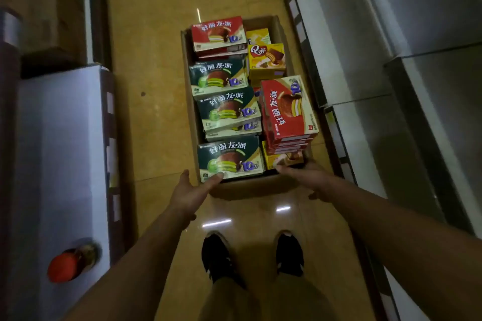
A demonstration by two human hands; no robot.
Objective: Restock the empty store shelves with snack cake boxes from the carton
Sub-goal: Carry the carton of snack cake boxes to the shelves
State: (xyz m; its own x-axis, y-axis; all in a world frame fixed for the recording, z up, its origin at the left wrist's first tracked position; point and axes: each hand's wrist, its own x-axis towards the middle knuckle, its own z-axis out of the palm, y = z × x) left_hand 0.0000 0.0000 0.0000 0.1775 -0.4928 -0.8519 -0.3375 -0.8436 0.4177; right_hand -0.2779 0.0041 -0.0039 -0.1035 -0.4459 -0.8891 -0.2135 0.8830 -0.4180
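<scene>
left hand (191, 191): fingers (215, 177) straight, touching the near green box (230, 157); right hand (306, 176) over the carton (242, 186) rim — grip unclear; likely set to lift.

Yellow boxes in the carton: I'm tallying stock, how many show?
3. Far yellow box in the far right corner of the carton; Q yellow box just nearer; near yellow box partly under the red stack, by the right hand. More may hide beneath.

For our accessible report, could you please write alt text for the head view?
Hands reach into a floor carton of snack cake boxes: the left hand touches a green box, the right hand a yellow box. Grey shelves stand alongside.
</scene>
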